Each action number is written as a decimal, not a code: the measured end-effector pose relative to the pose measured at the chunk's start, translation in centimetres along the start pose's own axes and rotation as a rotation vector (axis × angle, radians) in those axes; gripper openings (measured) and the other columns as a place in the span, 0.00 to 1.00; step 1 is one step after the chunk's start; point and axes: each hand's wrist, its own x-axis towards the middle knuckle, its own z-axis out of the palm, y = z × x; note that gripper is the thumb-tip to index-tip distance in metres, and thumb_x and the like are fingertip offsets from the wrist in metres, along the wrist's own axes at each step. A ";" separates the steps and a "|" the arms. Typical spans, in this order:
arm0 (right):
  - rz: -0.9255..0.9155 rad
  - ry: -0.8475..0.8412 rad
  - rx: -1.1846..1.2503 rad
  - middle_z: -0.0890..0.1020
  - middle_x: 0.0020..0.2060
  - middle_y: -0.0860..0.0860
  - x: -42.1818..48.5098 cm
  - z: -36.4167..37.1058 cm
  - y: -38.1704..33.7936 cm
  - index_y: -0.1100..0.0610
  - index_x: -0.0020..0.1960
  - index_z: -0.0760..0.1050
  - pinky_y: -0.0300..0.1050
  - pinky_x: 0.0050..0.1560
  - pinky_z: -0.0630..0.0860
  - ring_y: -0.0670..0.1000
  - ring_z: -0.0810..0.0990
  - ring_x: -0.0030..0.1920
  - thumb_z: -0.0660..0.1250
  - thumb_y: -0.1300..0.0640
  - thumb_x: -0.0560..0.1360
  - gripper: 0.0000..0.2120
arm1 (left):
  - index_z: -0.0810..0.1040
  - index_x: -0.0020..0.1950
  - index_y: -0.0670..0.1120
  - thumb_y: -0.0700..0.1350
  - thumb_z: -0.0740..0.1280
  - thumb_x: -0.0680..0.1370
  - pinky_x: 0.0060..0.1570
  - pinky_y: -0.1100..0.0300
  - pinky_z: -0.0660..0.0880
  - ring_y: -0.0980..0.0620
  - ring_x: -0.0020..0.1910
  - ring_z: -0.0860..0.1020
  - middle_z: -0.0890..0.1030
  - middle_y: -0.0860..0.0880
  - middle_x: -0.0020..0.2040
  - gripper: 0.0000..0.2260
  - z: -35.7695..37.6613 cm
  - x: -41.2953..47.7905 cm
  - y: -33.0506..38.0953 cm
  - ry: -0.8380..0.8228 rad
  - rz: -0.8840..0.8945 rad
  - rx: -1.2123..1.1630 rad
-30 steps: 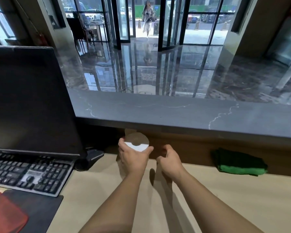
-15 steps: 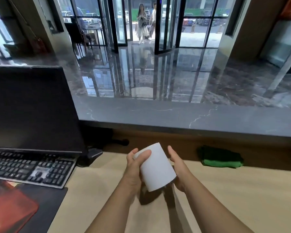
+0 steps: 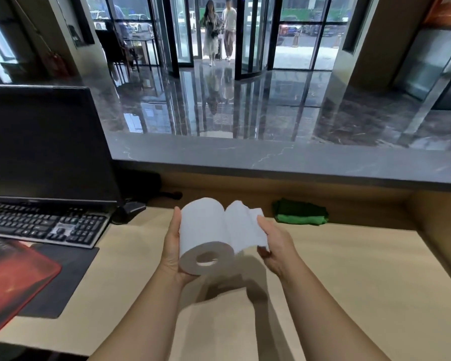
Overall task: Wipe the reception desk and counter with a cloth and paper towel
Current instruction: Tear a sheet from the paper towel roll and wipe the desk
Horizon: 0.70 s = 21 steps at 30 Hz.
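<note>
1. Since half a second ago the paper roll (image 3: 206, 235) has tipped so its hollow core faces the person. A loose sheet (image 3: 245, 225) has come free at its 3 o'clock side, and the right hand (image 3: 274, 241) has shifted from the roll's flank to that sheet.
2. The left hand (image 3: 171, 246) grasps the roll from 9 o'clock, palm cupped under it and thumb along its side. The right hand pinches the sheet's free edge.
3. The roll is held in the air above the desk (image 3: 349, 282), near the middle of the view and short of the counter (image 3: 271, 157) at 12 o'clock.
4. Its long axis runs roughly from 6 to 12 o'clock, with the open core end nearest the person; the sheet unwinds toward 3 o'clock.
5. The step in hand looks like drawing off a length of paper; wiping is not yet begun.
6. Next, the left hand would likely need to brace the roll while the right pulls toward 3 o'clock and tears.
7. The green cloth (image 3: 300, 212) lies folded on the desk at 2 o'clock from the roll, untouched.
</note>
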 end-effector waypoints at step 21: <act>-0.481 0.410 -1.514 0.78 0.40 0.52 1.8 -8.6 4.2 0.54 0.48 0.66 0.45 0.37 0.68 0.53 0.73 0.37 0.51 0.47 0.83 0.12 | 0.68 0.65 0.48 0.50 0.77 0.60 0.42 0.46 0.80 0.39 0.46 0.81 0.80 0.38 0.53 0.36 -0.8 -1.4 -2.1 0.313 -0.106 0.620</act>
